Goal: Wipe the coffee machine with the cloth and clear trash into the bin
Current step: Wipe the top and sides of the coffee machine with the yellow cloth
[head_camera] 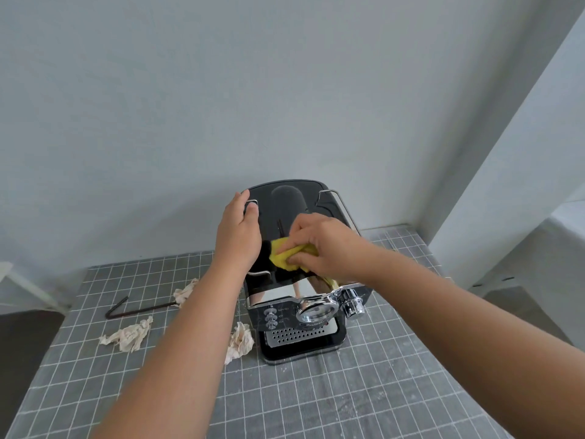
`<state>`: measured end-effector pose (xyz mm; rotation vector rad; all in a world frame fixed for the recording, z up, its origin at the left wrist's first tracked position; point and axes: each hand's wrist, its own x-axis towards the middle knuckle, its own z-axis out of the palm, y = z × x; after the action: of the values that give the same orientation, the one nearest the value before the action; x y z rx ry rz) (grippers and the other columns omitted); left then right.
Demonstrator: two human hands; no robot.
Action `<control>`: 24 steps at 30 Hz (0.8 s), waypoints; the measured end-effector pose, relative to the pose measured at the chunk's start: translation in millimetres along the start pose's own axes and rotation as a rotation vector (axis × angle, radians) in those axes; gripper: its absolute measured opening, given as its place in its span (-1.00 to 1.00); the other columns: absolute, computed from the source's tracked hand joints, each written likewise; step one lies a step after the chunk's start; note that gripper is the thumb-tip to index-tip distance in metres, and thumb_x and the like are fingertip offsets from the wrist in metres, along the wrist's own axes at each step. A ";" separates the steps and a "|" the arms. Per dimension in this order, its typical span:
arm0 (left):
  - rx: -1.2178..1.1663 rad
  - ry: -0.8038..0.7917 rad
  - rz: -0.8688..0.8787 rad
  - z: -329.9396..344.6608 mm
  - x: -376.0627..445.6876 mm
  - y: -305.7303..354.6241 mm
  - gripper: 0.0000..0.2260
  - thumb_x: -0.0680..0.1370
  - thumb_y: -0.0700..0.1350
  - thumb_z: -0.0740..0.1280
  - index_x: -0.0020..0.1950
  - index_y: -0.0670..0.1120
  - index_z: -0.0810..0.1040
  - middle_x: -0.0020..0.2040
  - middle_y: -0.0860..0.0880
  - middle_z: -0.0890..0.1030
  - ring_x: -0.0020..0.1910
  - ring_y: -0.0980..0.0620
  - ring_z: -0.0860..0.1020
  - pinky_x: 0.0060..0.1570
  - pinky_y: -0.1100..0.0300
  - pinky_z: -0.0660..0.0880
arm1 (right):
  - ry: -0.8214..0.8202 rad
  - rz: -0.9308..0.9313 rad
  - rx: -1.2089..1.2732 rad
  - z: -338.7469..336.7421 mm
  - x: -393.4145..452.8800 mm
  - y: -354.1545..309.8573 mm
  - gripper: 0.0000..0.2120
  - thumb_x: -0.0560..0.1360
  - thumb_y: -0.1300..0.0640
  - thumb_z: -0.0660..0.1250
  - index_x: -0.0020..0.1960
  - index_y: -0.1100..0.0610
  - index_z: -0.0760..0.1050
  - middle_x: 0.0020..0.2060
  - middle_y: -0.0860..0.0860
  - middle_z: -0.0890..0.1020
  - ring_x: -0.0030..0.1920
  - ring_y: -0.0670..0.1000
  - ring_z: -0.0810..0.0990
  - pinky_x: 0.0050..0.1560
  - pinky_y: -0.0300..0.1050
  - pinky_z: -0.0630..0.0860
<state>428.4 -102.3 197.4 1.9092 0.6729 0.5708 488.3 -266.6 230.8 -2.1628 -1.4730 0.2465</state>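
Right hand (319, 245) clenches yellow cloth (286, 255) atop coffee machine (285, 210); left hand (239, 236) grips its side.

Two bare forearms, no sleeves, unadorned hands

Head view. My left hand (239, 236) grips the left edge of the black coffee machine (294, 280), thumb on its top panel. My right hand (329, 248) presses a bunched yellow cloth (285, 255) against the glossy top. On the grey grid-patterned table (380, 391), three crumpled tissues lie at about nine o'clock from the machine: (126, 335), (185, 293), (239, 342). A dark bent rod (136, 308) lies among them.
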 end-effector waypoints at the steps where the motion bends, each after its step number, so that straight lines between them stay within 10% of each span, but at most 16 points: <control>1: -0.039 0.012 -0.010 -0.1 -0.9 -0.6 -0.61 0.67 -0.02 0.06 0.49 -0.04 0.31 0.51 0.01 0.30 0.49 0.09 0.23 0.46 0.19 0.13 | 0.020 -0.004 -0.013 2.6 12.0 1.2 -0.79 0.47 0.20 0.41 0.09 0.08 0.66 -0.07 -0.01 0.50 -0.09 -0.10 0.42 -0.04 -0.48 0.28; 8: -0.115 0.023 -0.049 -2.4 -4.3 -0.1 -0.56 0.66 0.11 0.01 0.49 -0.02 0.31 0.51 0.05 0.30 0.48 0.12 0.24 0.33 0.33 0.10 | 0.163 0.246 -0.165 -5.1 86.3 30.0 -0.76 0.52 0.14 0.27 0.14 0.03 0.60 0.10 0.08 0.48 0.12 0.08 0.50 -0.04 -0.21 0.31; 14: -0.098 0.025 -0.033 -2.7 -4.3 1.3 -0.54 0.66 0.13 -0.01 0.49 -0.03 0.31 0.51 0.03 0.29 0.49 0.10 0.24 0.36 0.30 0.11 | -0.018 0.015 -0.309 15.6 51.3 4.2 -0.75 0.49 0.16 0.27 0.13 0.07 0.60 0.05 0.11 0.53 0.06 0.19 0.51 0.14 0.07 0.45; 24: -0.021 0.017 -0.005 -1.5 -7.0 4.4 -0.55 0.66 0.13 -0.02 0.49 -0.02 0.29 0.49 0.03 0.32 0.48 0.06 0.25 0.29 0.31 0.11 | 0.327 -0.037 -0.186 42.8 -57.8 -11.8 -0.85 0.49 0.11 0.29 0.00 0.10 0.59 -0.11 0.01 0.56 -0.23 0.01 0.45 -0.15 -0.21 0.42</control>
<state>423.2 -107.6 201.4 1.8851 0.6799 0.5899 437.8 -302.7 192.6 -2.1883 -1.3890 -0.2567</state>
